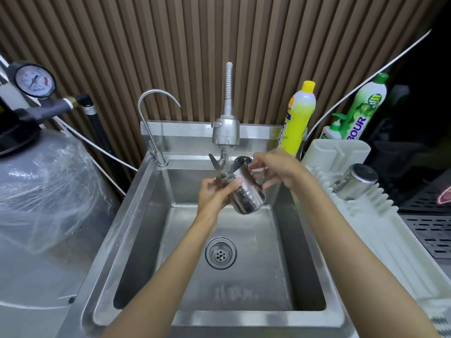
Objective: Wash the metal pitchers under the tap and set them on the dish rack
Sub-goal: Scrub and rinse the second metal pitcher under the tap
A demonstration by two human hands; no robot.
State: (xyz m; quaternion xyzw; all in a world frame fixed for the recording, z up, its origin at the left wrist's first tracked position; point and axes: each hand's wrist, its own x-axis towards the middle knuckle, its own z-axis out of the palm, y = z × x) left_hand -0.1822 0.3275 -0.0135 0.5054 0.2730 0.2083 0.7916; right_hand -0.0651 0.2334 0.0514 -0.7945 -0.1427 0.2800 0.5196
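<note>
Metal pitcher [247, 195] held in the air over the back half of the sink [136, 230], just below the sprayer tap [225, 130], tilted, blurred.
Left hand [213, 192] grips the pitcher's body from the left side, fingers curled round it.
Right hand [277, 167] at the pitcher's upper end, thumb and fingers pinching near the rim; exact contact too blurred to tell.
Second pitcher [358, 181] rests base-up and leaning on the white dish rack [373, 223], toward the rack's back end, right of the sink.
Drain [220, 252] sits in the middle of the basin floor.
Thin gooseneck tap [152, 111] at the sink's back left corner.
Yellow bottle [299, 118] and green bottle [366, 106] stand behind the rack at the back right.
</note>
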